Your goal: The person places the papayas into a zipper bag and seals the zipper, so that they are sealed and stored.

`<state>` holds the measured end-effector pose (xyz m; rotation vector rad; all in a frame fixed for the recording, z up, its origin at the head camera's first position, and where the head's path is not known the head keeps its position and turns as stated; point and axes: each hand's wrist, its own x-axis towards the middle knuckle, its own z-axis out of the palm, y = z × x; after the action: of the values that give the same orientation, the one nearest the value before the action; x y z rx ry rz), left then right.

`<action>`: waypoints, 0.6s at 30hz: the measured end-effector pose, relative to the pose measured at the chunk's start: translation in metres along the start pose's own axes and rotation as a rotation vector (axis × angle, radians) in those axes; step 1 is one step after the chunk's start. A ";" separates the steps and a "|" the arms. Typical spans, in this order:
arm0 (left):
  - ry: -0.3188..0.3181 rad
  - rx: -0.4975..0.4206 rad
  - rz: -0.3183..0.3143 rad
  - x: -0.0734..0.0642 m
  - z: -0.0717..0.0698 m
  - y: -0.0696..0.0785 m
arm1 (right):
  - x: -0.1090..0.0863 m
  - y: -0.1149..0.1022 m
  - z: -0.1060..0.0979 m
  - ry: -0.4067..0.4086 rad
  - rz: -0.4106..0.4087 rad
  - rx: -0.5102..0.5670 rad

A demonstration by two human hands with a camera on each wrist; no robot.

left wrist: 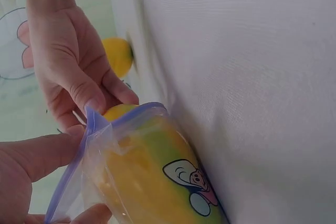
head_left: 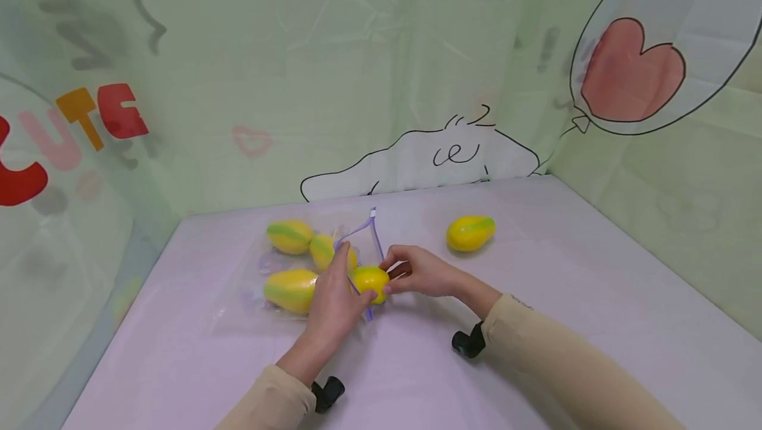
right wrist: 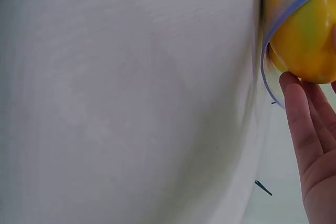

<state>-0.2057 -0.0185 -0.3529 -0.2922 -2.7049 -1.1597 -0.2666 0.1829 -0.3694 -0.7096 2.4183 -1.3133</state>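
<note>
A clear zip bag (head_left: 238, 307) with a purple zip edge lies on the table, its mouth facing right. Inside it are several yellow mangoes with green streaks, one a mango (head_left: 289, 237) at the back. My left hand (head_left: 335, 298) grips the bag at its mouth, the thumb along the purple edge in the left wrist view. My right hand (head_left: 425, 271) holds the end of another mango (head_left: 370, 284) between thumb and fingers; this mango (right wrist: 307, 35) is partly inside the opening. In the left wrist view, plastic with a cartoon print (left wrist: 197, 182) covers most of it.
One more mango (head_left: 470, 233) lies alone on the table (head_left: 536, 245), back and to the right of the bag. Green printed curtains (head_left: 268, 86) enclose the table at the back and both sides. Each wrist bears a small black camera (head_left: 469, 343).
</note>
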 end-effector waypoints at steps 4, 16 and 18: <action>0.009 0.006 -0.005 0.000 0.000 0.001 | 0.001 -0.002 0.001 0.002 -0.020 -0.032; 0.025 0.002 0.015 0.000 -0.002 0.005 | 0.004 -0.011 0.009 -0.023 -0.083 -0.056; 0.022 0.006 0.011 0.000 -0.002 0.006 | 0.004 -0.011 0.009 -0.033 -0.092 -0.046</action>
<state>-0.2045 -0.0163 -0.3475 -0.2919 -2.6842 -1.1451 -0.2629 0.1690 -0.3649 -0.8580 2.4228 -1.2725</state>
